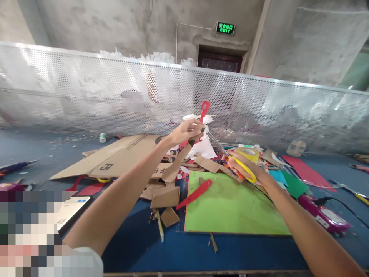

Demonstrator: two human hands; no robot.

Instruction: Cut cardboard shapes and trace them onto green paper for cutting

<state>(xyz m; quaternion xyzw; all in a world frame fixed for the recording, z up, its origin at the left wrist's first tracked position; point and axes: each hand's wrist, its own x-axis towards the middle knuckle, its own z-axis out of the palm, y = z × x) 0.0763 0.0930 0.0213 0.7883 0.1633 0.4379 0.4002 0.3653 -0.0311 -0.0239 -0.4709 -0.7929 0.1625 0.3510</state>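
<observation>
My left hand (186,130) is raised over the middle of the table, its fingers pinched on a strip of cardboard (179,161) that hangs down below it. In my right hand (242,163) is a pair of scissors with yellow handles (247,169); the metal blades point up and left, and their tips reach the cardboard beside my left fingers. Whether the blades are cutting into it is too small to tell. Just behind my left hand are a curled red strip (205,109) and some white paper (203,148).
A large cardboard sheet (115,156) lies left, near a phone (74,209). A green sheet (230,207) with a red paper strip (196,193) lies in front, cardboard scraps (165,197) beside it. At right are yellow tape (248,154) and a purple power strip (324,215). A perforated metal screen (100,92) stands behind.
</observation>
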